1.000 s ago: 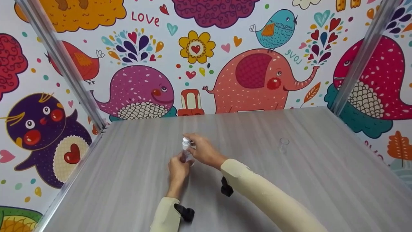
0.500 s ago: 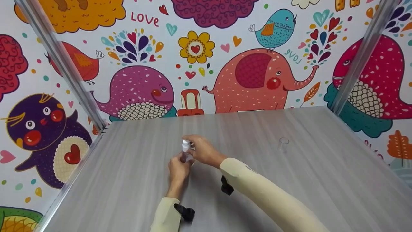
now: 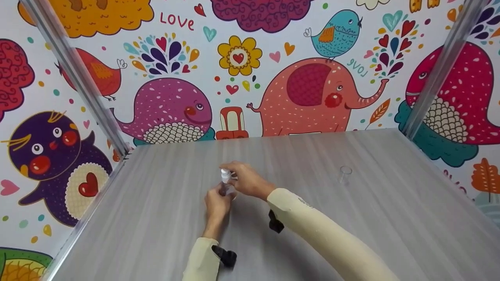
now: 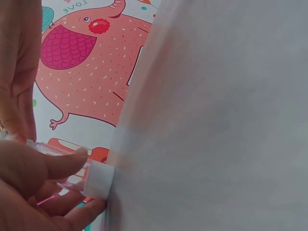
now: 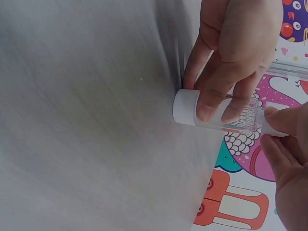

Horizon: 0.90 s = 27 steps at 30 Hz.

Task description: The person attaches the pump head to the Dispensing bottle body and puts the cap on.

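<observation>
White plastic top [image 3: 225,173] still on clear cylindrical bottle [image 5: 219,117]: we note grips unchanged, right hand [image 3: 248,181] pinching top, left hand [image 3: 217,203] round bottle

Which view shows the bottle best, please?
The right wrist view: the bottle appears large, its white base uncovered. The head view shows it small, partly hidden; the left wrist view, partly behind the left hand.

White bottle top [image 3: 225,174], grey-streaked table [image 3: 156,218], cream sleeves [image 3: 320,226]
</observation>
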Available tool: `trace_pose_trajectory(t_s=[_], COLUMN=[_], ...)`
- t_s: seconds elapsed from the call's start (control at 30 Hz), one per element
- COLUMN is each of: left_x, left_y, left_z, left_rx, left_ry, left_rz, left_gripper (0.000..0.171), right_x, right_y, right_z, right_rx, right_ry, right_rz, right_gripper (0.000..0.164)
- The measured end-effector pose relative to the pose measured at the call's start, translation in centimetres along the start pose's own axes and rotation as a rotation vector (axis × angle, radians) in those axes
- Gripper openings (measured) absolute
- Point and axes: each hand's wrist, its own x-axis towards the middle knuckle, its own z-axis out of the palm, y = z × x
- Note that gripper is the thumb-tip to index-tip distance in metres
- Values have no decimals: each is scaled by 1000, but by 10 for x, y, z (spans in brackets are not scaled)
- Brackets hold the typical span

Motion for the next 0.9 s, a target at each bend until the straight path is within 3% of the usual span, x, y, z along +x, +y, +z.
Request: trace_pose_trajectory(t_s=[0.2,0.47,0.9], left_x=[0,1,1], left_y=[0,0,0], left_z=[0,0,1], left_rx=[8,25,-11], left_ry=[3,-7,-1], left_rz=[0,-6,11], left_gripper=[13,12,11], right_x=[1,0,3], right_y=[-1,0,3], right_z=[-1,-1,4], right_rx=[16,-17,20], right_ry=[-8,32,78], right_rz=[11,-40,33], right_gripper=[53,47,32])
